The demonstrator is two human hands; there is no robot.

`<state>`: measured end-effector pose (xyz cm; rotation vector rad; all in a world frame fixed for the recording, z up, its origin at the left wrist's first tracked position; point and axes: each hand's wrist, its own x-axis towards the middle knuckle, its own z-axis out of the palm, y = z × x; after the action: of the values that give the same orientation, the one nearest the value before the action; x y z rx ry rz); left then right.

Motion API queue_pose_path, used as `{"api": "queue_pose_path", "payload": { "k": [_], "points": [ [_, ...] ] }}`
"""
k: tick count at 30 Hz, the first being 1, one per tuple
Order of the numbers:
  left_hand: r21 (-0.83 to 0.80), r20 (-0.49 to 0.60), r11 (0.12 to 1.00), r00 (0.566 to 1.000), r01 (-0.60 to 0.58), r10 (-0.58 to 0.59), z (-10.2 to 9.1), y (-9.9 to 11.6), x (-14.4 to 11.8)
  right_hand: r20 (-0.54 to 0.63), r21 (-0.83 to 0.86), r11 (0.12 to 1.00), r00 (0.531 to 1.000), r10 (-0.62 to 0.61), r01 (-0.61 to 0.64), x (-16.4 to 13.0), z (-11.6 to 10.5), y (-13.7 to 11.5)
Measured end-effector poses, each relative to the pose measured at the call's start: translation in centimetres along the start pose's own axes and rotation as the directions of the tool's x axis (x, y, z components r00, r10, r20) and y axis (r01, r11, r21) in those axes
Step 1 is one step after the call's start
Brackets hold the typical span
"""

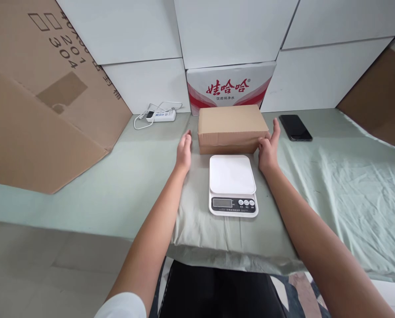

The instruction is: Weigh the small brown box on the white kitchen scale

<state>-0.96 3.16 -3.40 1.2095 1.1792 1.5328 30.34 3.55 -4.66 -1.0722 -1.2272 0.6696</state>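
Head view showed both bare hands extended over a table draped in a pale green cloth point(333, 176). The left hand point(184, 152) was open, fingers straight, held just beside the left end of a small brown cardboard box point(232, 126); whether it touched the box could not be told. The right hand point(268, 150) was likewise open, its palm set against the right end of the box, apparently in contact. Neither hand had closed around anything; the box was flanked, not lifted, and rested flat on the cloth.

Directly in front of the box, nearer the person, lay a white digital kitchen scale point(232, 185). Its platform was bare and its display appeared blank or unreadable. In my judgement the weighing had not yet begun: the box stood behind the scale, not on it, so the lifting, the placing and the reading all remained.

Legible writing: a white and red carton point(229, 86) behind the box carried red Chinese characters, 娃哈哈, with a smaller line beneath reading as drinking purified water. A large brown carton point(45, 97) leaning at the left bore the digits 201 and 304, partly cut off. Small print under the scale's buttons was too fine to read.

Also present: a white power strip point(161, 115) with cord, and a black phone point(295, 128) lying face up at the right.
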Motion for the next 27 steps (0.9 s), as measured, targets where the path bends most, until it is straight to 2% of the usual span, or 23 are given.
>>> {"api": "queue_pose_path", "payload": {
  "k": [5,14,19,27],
  "points": [
    [-0.049,-0.100,0.999,0.995,-0.009,0.004,-1.7,0.5,0.9,-0.035,0.033,0.999,0.999,0.030,-0.029,-0.1,-0.3,0.4],
    [-0.024,-0.104,0.999,0.994,-0.021,0.019,-2.1,0.0,0.9,-0.045,0.104,0.991,0.995,0.090,-0.085,-0.6,-0.1,0.0],
    [-0.021,-0.041,1.000,0.999,0.001,-0.002,-1.7,-0.1,0.7,-0.014,0.091,0.993,0.997,0.071,-0.069,-0.3,-0.3,0.2],
    [-0.015,0.077,1.000,0.997,-0.008,0.009,0.0,0.7,-1.4,0.004,0.020,0.998,0.999,0.052,-0.052,-0.9,0.2,-2.0]
  ]
}}
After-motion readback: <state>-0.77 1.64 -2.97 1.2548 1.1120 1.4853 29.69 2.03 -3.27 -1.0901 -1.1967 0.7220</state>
